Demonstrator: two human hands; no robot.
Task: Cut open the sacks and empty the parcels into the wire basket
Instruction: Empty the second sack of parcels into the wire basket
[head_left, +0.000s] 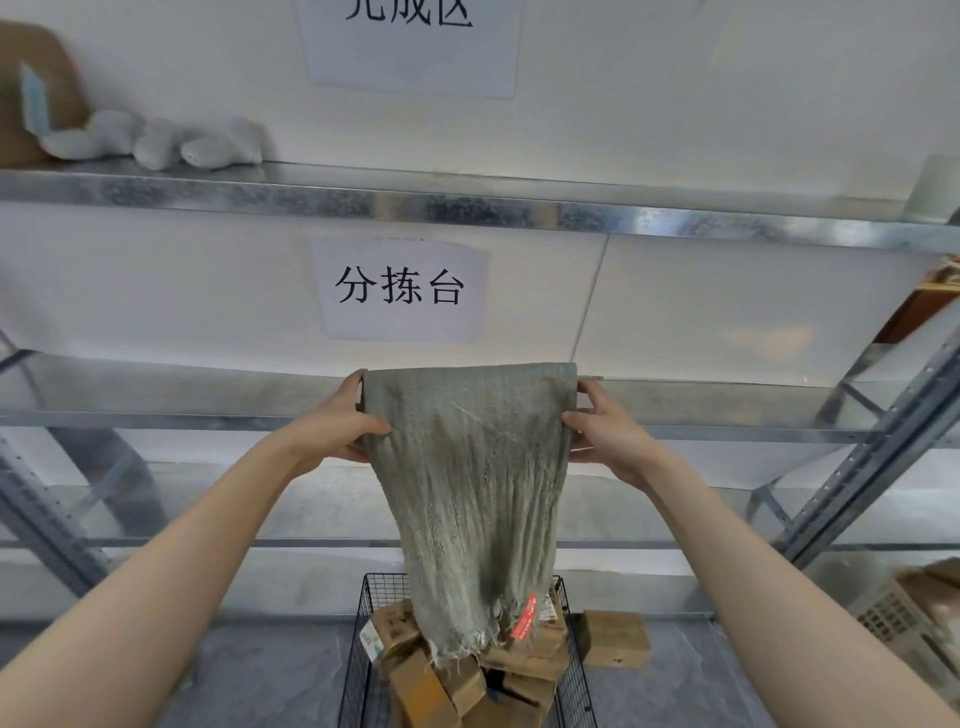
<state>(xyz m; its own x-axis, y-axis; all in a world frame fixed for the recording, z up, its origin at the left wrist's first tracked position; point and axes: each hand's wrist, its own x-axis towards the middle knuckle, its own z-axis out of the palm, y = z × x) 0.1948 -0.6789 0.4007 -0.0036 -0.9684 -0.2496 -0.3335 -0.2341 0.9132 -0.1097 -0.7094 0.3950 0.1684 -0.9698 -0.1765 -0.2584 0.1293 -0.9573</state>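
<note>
left fingers pinch the sack at its top corner, 9 o'clock side, thumb in front. right fingers pinch the 3 o'clock corner the same way. both sets are curled on the cloth.

the sack hangs inverted, limp and flat. its frayed cut mouth at 6 o'clock trails onto the parcels heaped in the wire basket. reads as emptied, i judge.

one stray parcel sits just outside the basket at its 3 o'clock, on the grey surface.

to finish well: hold the corners level, shake briefly straight over the basket, and raise the mouth clear before swinging away, since the frayed threads could snag a box.
</note>
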